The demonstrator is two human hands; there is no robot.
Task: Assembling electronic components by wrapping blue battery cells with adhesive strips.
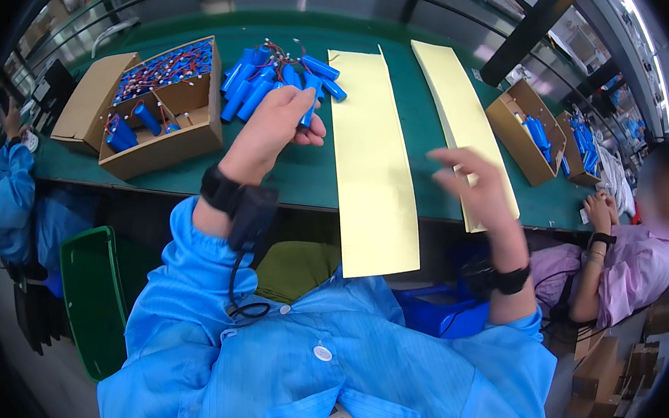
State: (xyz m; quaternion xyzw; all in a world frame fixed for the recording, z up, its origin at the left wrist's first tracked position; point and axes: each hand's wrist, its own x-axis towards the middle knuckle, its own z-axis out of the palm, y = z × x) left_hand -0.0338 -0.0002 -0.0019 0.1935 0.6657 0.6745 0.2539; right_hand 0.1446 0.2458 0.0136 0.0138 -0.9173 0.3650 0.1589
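Note:
My left hand (277,122) is closed around a blue cylindrical battery (308,114), held upright at the fingertips. Just beyond it lies a loose pile of similar blue batteries (246,84) with thin red and dark wires and small white connectors. A long pale yellow sheet (373,165) lies to the right of that hand, its near end hanging over the table's front edge. My right hand (474,185) is slightly blurred, fingers apart and nothing in them. It hovers by the near part of a stack of yellow sheets (457,101).
At the left on the green table (274,181) stands an open cardboard box (163,144), divided and full of wired batteries. Two smaller cardboard boxes (517,137) with blue batteries stand at the right. Co-workers sit at both sides, one in a pink top (644,269). A dark post (529,36) rises behind.

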